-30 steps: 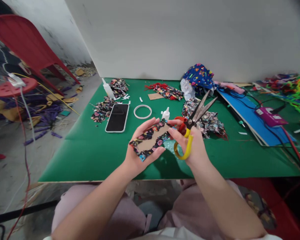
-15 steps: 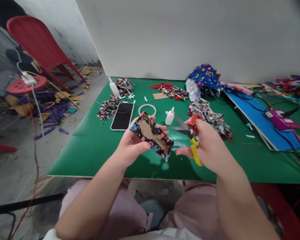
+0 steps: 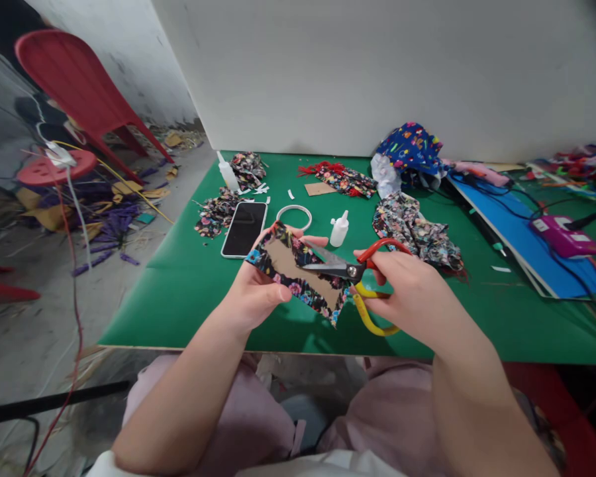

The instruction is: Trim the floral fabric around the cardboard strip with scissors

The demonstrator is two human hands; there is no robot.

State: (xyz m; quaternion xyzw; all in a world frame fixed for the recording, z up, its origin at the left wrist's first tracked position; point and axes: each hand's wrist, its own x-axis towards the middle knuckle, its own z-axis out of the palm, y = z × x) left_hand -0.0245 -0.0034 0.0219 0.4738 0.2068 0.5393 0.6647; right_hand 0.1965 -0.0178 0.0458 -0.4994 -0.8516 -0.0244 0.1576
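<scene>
My left hand point(image 3: 252, 295) grips a cardboard rectangle edged with floral fabric point(image 3: 291, 266), tilted down to the right above the table. Its brown card middle faces me, and dark flowered cloth is folded over the edges. In my right hand point(image 3: 407, 285) are scissors point(image 3: 351, 270) with one red and one yellow handle. Their blades lie slightly apart over the upper right side of the fabric-edged piece. Whether the cloth is between the blades I cannot tell. A small white squeeze bottle point(image 3: 339, 229) and a white ring point(image 3: 295, 216) stand just beyond the hands.
On the green table point(image 3: 179, 298) lie a phone point(image 3: 245, 229), crumpled floral cloth point(image 3: 414, 228), a red-tasselled fabric piece point(image 3: 345, 180) and a card scrap point(image 3: 320, 189). Another glue-type bottle point(image 3: 227, 173) stands back left. A blue board point(image 3: 511, 238) with cables and a magenta box point(image 3: 566, 236) occupies the right.
My right hand has brought the scissors left, so the blades now overlap the fabric-edged card. The left hand has shifted slightly left with the card still in it.
</scene>
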